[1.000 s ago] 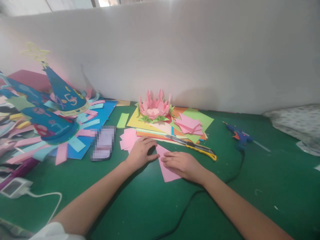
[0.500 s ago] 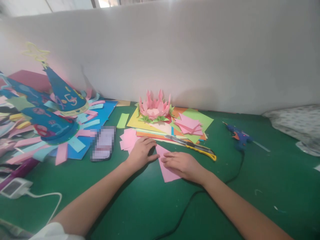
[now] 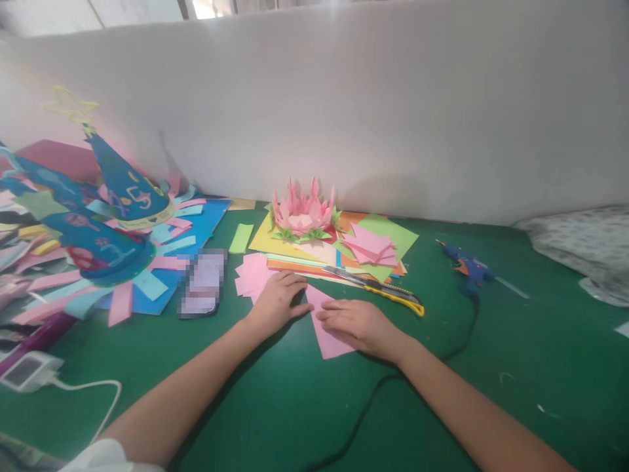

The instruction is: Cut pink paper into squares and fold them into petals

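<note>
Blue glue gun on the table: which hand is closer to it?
Right. The right hand, on the pink paper, is left of the blue glue gun and nearer you; the left hand is farther left.

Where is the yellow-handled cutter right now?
In the head view, the cutter lies just right of centre, beyond the right hand, its tip over the near edge of the paper stack.
</note>
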The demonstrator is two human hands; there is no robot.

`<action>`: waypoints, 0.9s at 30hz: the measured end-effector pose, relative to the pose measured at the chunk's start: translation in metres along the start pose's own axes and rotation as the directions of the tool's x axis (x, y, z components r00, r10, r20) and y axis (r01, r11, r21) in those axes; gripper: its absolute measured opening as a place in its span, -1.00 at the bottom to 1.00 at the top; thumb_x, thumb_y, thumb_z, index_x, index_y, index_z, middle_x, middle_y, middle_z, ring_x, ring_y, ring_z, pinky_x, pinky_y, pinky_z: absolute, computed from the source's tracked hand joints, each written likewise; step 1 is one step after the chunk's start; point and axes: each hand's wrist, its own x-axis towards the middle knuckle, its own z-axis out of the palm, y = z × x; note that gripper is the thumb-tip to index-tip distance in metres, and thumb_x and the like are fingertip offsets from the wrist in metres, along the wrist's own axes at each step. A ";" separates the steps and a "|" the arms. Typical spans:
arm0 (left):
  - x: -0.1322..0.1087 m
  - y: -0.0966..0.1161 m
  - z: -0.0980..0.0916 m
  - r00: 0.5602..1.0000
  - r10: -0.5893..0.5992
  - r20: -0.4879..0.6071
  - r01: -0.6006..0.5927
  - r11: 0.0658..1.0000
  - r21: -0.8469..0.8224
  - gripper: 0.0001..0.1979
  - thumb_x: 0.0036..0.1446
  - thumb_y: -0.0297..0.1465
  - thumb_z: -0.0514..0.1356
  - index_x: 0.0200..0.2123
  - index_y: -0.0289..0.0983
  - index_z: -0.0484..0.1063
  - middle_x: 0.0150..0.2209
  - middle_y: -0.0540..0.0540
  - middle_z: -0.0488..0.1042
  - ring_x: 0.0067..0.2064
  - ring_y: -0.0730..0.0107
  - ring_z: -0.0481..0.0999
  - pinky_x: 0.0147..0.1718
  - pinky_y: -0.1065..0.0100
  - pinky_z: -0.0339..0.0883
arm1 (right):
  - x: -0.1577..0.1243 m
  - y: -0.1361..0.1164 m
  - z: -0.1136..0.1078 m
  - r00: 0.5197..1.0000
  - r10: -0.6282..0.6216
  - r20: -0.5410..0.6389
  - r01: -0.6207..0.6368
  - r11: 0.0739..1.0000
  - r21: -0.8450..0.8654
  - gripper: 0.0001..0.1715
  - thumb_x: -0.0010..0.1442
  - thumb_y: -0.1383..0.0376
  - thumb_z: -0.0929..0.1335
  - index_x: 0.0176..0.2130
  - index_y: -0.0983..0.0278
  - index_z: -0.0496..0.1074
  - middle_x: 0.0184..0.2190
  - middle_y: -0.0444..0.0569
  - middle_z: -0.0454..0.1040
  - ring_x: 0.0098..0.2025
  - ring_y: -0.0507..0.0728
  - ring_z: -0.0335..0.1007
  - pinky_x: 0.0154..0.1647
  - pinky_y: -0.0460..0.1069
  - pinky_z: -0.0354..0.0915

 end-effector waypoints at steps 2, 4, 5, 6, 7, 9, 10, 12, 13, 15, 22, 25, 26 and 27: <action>0.000 0.000 0.000 1.000 -0.003 0.000 0.003 1.000 0.004 -0.65 0.02 -0.21 0.26 -0.18 -0.32 0.46 -0.17 -0.20 0.52 -0.12 0.16 0.44 -0.11 0.11 0.34 | 0.000 0.000 0.000 1.000 0.002 0.001 -0.002 1.000 0.001 -0.74 0.28 0.40 0.20 -0.14 0.31 0.45 -0.07 -0.05 0.51 0.03 0.14 0.39 0.04 0.03 0.34; 0.000 0.001 0.000 1.000 -0.005 -0.001 0.005 1.000 0.012 -0.64 0.01 -0.21 0.27 -0.18 -0.32 0.46 -0.17 -0.19 0.52 -0.12 0.17 0.44 -0.12 0.12 0.35 | 0.001 0.000 -0.001 1.000 0.004 -0.004 -0.004 1.000 -0.003 -0.74 0.27 0.40 0.21 -0.15 0.31 0.45 -0.07 -0.06 0.52 0.02 0.15 0.40 0.03 0.03 0.35; 0.000 0.001 0.000 1.000 -0.003 0.000 0.003 1.000 0.018 -0.64 0.01 -0.20 0.26 -0.18 -0.33 0.46 -0.18 -0.19 0.52 -0.12 0.17 0.44 -0.12 0.12 0.35 | 0.001 0.000 -0.001 1.000 0.004 -0.008 -0.005 1.000 -0.006 -0.75 0.27 0.40 0.21 -0.16 0.32 0.45 -0.08 -0.06 0.52 0.01 0.15 0.40 0.02 0.03 0.35; 0.001 0.002 0.000 1.000 0.001 0.003 -0.001 1.000 0.026 -0.64 0.01 -0.21 0.26 -0.19 -0.33 0.45 -0.19 -0.19 0.52 -0.12 0.17 0.44 -0.13 0.13 0.35 | 0.001 0.000 -0.001 1.000 0.005 -0.010 -0.005 1.000 -0.007 -0.75 0.27 0.40 0.21 -0.16 0.32 0.45 -0.08 -0.07 0.52 0.01 0.15 0.41 0.02 0.03 0.35; 0.001 0.003 -0.001 1.000 0.004 0.007 -0.005 0.999 0.036 -0.65 0.01 -0.21 0.26 -0.19 -0.33 0.45 -0.20 -0.19 0.52 -0.13 0.17 0.43 -0.13 0.14 0.35 | 0.001 0.000 -0.002 1.000 0.005 -0.010 -0.005 1.000 -0.008 -0.74 0.28 0.40 0.21 -0.16 0.32 0.45 -0.08 -0.06 0.52 0.01 0.15 0.41 0.02 0.03 0.35; 0.002 0.005 -0.001 1.000 0.005 0.024 -0.006 0.998 0.061 -0.67 0.03 -0.22 0.26 -0.21 -0.34 0.45 -0.20 -0.20 0.51 -0.13 0.16 0.43 -0.14 0.14 0.35 | 0.001 -0.001 -0.002 1.000 0.003 -0.011 -0.003 1.000 -0.008 -0.74 0.28 0.39 0.20 -0.16 0.32 0.45 -0.08 -0.06 0.52 0.01 0.15 0.41 0.01 0.03 0.36; 0.002 0.006 -0.002 0.999 0.001 0.036 -0.004 0.997 0.074 -0.68 0.03 -0.23 0.25 -0.22 -0.35 0.45 -0.19 -0.20 0.50 -0.13 0.15 0.43 -0.14 0.14 0.35 | 0.001 -0.001 -0.002 1.000 0.005 -0.011 -0.005 1.000 -0.007 -0.74 0.29 0.39 0.20 -0.16 0.32 0.45 -0.08 -0.06 0.52 0.01 0.15 0.41 0.01 0.03 0.36; 0.003 0.008 -0.002 0.999 -0.010 0.054 0.004 0.995 0.095 -0.70 0.02 -0.24 0.26 -0.24 -0.35 0.44 -0.19 -0.20 0.49 -0.13 0.15 0.43 -0.15 0.14 0.35 | 0.002 -0.001 -0.001 1.000 0.010 -0.011 -0.010 1.000 -0.004 -0.73 0.29 0.39 0.19 -0.15 0.31 0.45 -0.09 -0.06 0.52 0.01 0.15 0.41 0.02 0.03 0.35; 0.003 0.009 -0.002 0.998 -0.014 0.059 0.008 0.995 0.100 -0.70 0.02 -0.24 0.27 -0.25 -0.34 0.44 -0.19 -0.20 0.49 -0.13 0.15 0.43 -0.14 0.14 0.34 | 0.002 -0.001 -0.001 1.000 0.012 -0.010 -0.012 1.000 0.000 -0.73 0.29 0.39 0.20 -0.15 0.31 0.45 -0.09 -0.05 0.52 0.01 0.14 0.40 0.02 0.03 0.35; 0.002 0.010 -0.002 0.998 -0.022 0.062 0.016 0.995 0.104 -0.69 0.00 -0.25 0.28 -0.25 -0.35 0.43 -0.20 -0.19 0.49 -0.13 0.15 0.43 -0.12 0.16 0.33 | 0.002 -0.001 0.000 1.000 0.019 -0.006 -0.019 1.000 0.011 -0.74 0.29 0.39 0.20 -0.15 0.31 0.45 -0.09 -0.05 0.52 0.01 0.14 0.40 0.03 0.02 0.34; -0.001 0.018 0.000 0.990 -0.063 0.125 0.044 0.987 0.153 -0.81 0.08 -0.32 0.21 -0.25 -0.29 0.42 -0.18 -0.15 0.47 -0.11 0.19 0.40 -0.09 0.16 0.28 | 0.004 -0.007 -0.005 0.992 0.116 0.052 -0.121 0.986 0.113 -0.77 0.27 0.37 0.22 -0.17 0.27 0.44 -0.09 -0.06 0.51 0.03 0.12 0.36 0.08 0.03 0.26; -0.001 0.022 0.000 0.984 -0.081 0.160 0.048 0.979 0.200 -0.79 0.11 -0.31 0.18 -0.20 -0.28 0.40 -0.16 -0.15 0.45 -0.11 0.18 0.38 -0.10 0.15 0.26 | 0.008 -0.011 -0.010 0.985 0.160 0.070 -0.170 0.972 0.163 -0.78 0.26 0.33 0.23 -0.20 0.27 0.44 -0.11 -0.01 0.51 -0.01 0.12 0.37 0.07 0.04 0.25; -0.001 0.023 0.000 0.982 -0.087 0.170 0.049 0.975 0.217 -0.77 0.13 -0.30 0.16 -0.17 -0.28 0.39 -0.16 -0.15 0.44 -0.10 0.17 0.38 -0.10 0.15 0.26 | 0.010 -0.012 -0.011 0.984 0.167 0.068 -0.177 0.968 0.177 -0.78 0.26 0.32 0.22 -0.22 0.27 0.44 -0.13 0.00 0.51 -0.03 0.12 0.38 0.05 0.04 0.26; -0.001 0.024 -0.001 0.980 -0.092 0.179 0.049 0.971 0.233 -0.76 0.14 -0.29 0.15 -0.15 -0.27 0.38 -0.16 -0.15 0.44 -0.10 0.17 0.37 -0.11 0.15 0.25 | 0.011 -0.013 -0.012 0.983 0.171 0.062 -0.180 0.965 0.189 -0.78 0.27 0.32 0.22 -0.24 0.27 0.44 -0.14 0.00 0.51 -0.05 0.12 0.38 0.04 0.04 0.26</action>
